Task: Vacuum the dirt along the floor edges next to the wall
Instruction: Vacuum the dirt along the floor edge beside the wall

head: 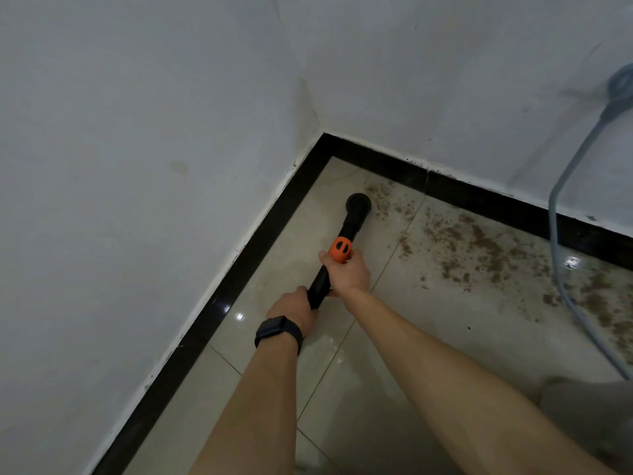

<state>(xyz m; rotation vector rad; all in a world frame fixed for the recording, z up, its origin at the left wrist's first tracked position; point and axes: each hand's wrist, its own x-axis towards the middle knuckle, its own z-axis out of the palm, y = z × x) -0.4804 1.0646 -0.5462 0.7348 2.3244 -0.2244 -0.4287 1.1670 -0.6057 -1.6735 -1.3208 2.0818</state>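
Dirt (479, 241) is what we are after: brown crumbs lying in a band along the far edge of the floor (428, 354), beside the black skirting (270, 221). Our left hand (293, 311), a dark watch (278, 332) on its wrist, is wrapped round the black vacuum wand (350, 228). Our right hand (347, 272) grips it just ahead, at the orange collar (340, 248), so both hands sit close together, clamped on the wand. The round nozzle (359, 204) rests on the tile near the far-left corner, with the nearest crumbs just to its right. To do this pass well, we judge we should keep the nozzle flat on the tile, hug the skirting, and draw it slowly rightward in overlapping strokes so nothing scatters. The tiles are glossy and pale, with thin grout lines. White walls (137, 132) meet at the corner, and a grey cable (556, 214) hangs down at the right and trails across the dirt, where it could snag.
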